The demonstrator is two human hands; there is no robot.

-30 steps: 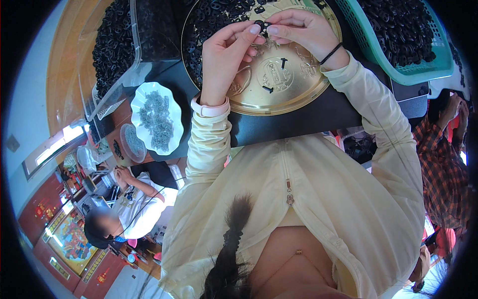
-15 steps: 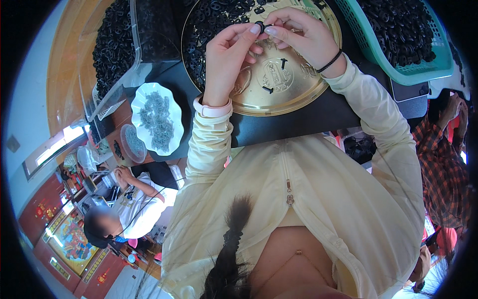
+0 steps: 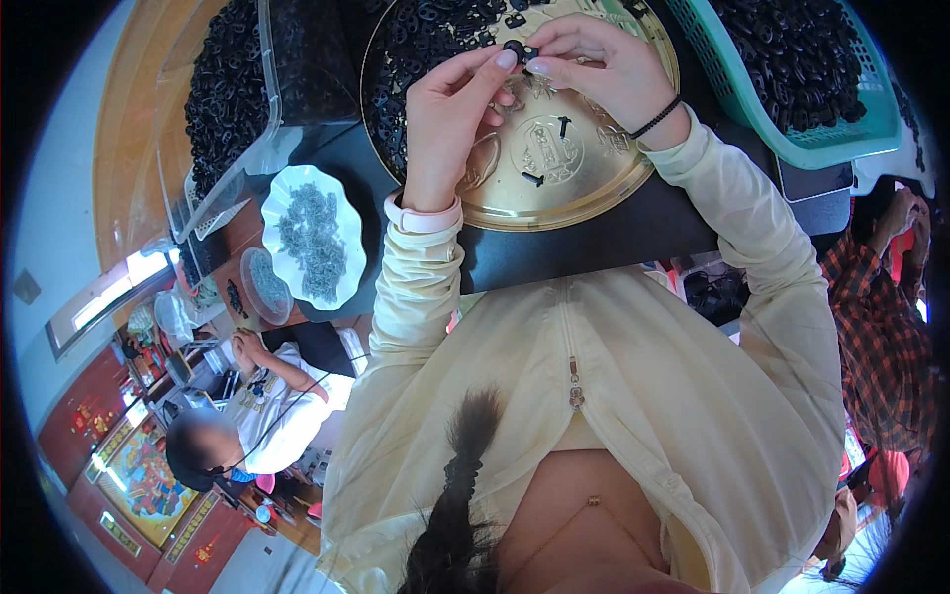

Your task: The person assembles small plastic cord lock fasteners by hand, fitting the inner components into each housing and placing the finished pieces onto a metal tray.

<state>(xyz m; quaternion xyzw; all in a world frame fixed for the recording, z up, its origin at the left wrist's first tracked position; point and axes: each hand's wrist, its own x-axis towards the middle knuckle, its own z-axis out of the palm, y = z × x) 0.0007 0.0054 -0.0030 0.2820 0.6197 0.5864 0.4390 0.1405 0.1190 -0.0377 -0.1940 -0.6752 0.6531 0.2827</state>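
left hand (image 3: 457, 109): wrist bent, fingertips pinching a small black plastic ring part (image 3: 519, 49) | right hand (image 3: 604, 69): curled in, pinching the same part from the other side | part held just above the round gold metal tray (image 3: 584, 188), near the black tabletop's (image 3: 594, 238) front edge

A dark, flat tabletop (image 3: 604, 233) is carrying a round gold metal tray (image 3: 584, 188), a teal plastic basket (image 3: 821, 148) heaped with small black parts, a clear plastic bin (image 3: 213, 148) of the same parts, and a white scalloped dish (image 3: 341, 282) holding grey bits.
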